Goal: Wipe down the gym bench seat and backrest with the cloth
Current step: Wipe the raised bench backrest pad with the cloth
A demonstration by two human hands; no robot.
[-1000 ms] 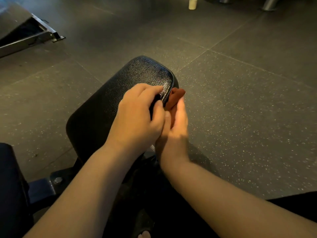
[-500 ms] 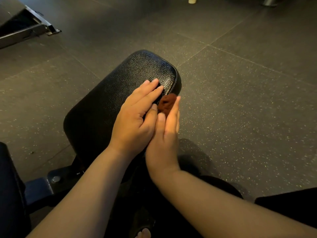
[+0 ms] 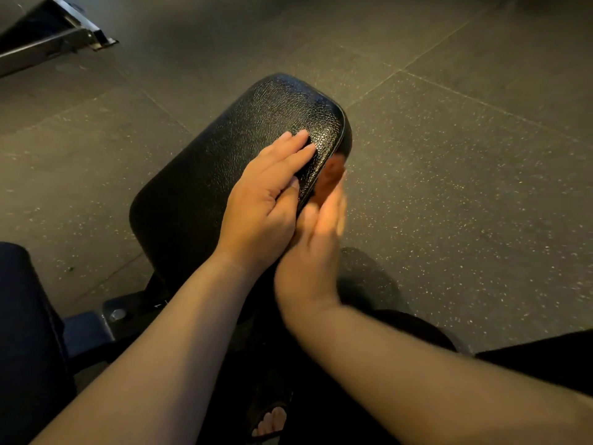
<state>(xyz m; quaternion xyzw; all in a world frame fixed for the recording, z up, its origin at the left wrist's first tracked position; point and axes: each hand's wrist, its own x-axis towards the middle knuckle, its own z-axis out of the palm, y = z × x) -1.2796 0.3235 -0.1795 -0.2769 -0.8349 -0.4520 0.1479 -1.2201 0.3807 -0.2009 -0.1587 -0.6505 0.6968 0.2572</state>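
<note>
Brown cloth [image 3: 332,176]: pressed to the bench seat pad [image 3: 224,162] on its right side edge.
Right hand [image 3: 314,245]: open, blurred, stroking forward again.
Left hand [image 3: 266,200]: uncurled, now flat on top.
Meaning: edge-wiping continues; backrest likely remains.

Dim, warm light — glare on pad [image 3: 282,117], right hand [image 3: 316,242] blurred.
</note>
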